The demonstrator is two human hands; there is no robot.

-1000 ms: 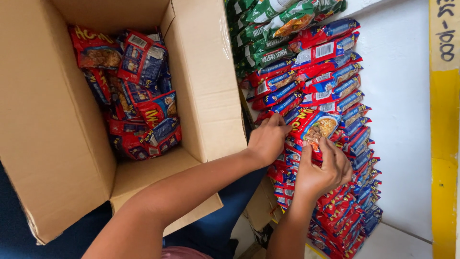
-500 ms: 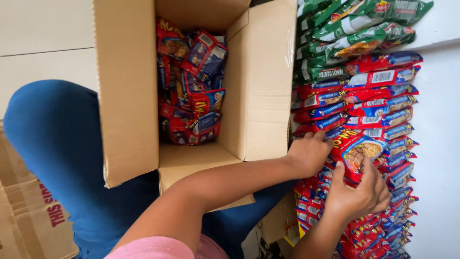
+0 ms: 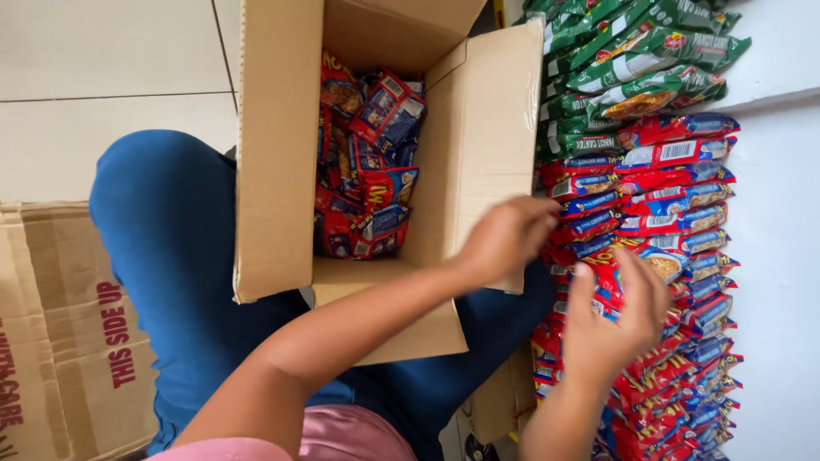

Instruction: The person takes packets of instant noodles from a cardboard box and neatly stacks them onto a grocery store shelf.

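Observation:
My left hand [image 3: 504, 239] is blurred, its fingers curled at the near edge of a long row of red and blue snack packets [image 3: 675, 188] standing on edge. Whether it holds anything is unclear. My right hand [image 3: 617, 323] is spread with fingers apart over the same row, fingertips against a red packet with a noodle picture [image 3: 662, 263] wedged among the others. An open cardboard box [image 3: 273, 171] sits just left of my hands, with several of the same red and blue packets [image 3: 367, 171] piled inside.
Green packets [image 3: 632, 60] continue the row at the far end. My blue trouser leg [image 3: 162, 222] lies under and beside the box. A flattened cardboard box [image 3: 68, 341] lies at the left on the tile floor [image 3: 102, 51]. A white surface [image 3: 777, 256] borders the packets.
The view has shifted so the box sits more to the middle. My hands held a red packet against the row; now the right hand's fingers have spread and the left has drawn back a little.

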